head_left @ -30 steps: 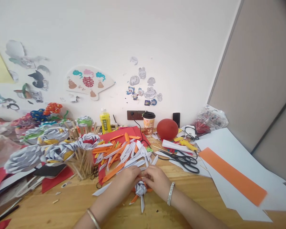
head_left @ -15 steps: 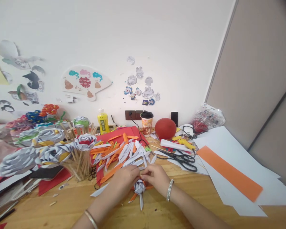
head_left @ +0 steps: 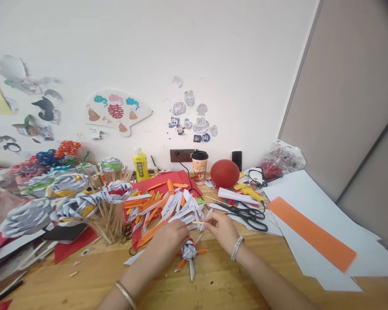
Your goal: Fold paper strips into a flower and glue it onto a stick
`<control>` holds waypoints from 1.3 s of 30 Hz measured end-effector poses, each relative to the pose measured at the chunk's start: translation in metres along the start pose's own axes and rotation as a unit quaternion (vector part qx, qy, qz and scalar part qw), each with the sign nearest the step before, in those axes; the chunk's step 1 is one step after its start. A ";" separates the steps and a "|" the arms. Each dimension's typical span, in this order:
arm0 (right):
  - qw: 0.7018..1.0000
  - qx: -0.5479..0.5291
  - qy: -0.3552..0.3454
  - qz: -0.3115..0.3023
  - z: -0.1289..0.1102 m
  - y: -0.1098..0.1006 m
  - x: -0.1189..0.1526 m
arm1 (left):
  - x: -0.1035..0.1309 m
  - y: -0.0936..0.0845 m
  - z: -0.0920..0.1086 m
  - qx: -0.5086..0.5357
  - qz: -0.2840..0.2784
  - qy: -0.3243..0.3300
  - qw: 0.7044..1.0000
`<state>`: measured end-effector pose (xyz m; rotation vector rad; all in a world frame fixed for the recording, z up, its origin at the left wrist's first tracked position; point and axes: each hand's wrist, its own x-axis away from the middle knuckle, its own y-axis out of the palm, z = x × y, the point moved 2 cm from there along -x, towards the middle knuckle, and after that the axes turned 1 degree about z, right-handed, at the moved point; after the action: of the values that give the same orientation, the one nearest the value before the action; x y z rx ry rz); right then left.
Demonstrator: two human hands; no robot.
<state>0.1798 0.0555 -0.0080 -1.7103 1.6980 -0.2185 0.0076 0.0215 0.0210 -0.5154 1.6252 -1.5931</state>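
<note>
In front of me on the wooden table point(head_left: 168, 286) lies a small folded-paper flower point(head_left: 189, 249), with a white centre and orange and white pointed petals spread round it. My left hand point(head_left: 173, 237) is curled closed at the flower's far left side; its fingertips are partly hidden, and what they hold cannot be made out. Pinched between the thumb and finger of my right hand point(head_left: 220, 229) is a short thin wooden stick point(head_left: 198, 222), pointing left above the flower. Beyond both hands spreads a heap of folded white and orange paper strips point(head_left: 168, 204).
Black scissors point(head_left: 245, 215) and a yellow glue gun point(head_left: 250, 193) lie right of the heap. Behind stand a red balloon point(head_left: 224, 173), a lidded cup point(head_left: 199, 168) and a yellow bottle point(head_left: 140, 164). Paper flowers point(head_left: 73, 204) crowd the left; white sheets point(head_left: 313, 241) cover the right.
My right hand has moved right and slightly up, away from my left hand, and the stick now shows in its fingers. More of the flower is uncovered.
</note>
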 end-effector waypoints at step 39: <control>1.000 0.009 -0.017 -0.021 0.008 0.006 0.000 | -0.001 -0.006 0.004 0.058 -0.041 -0.031 0.997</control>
<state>0.1796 0.0593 -0.0177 -1.7275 1.6320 -0.2210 0.0099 0.0191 0.0279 -0.5714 1.4719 -1.7036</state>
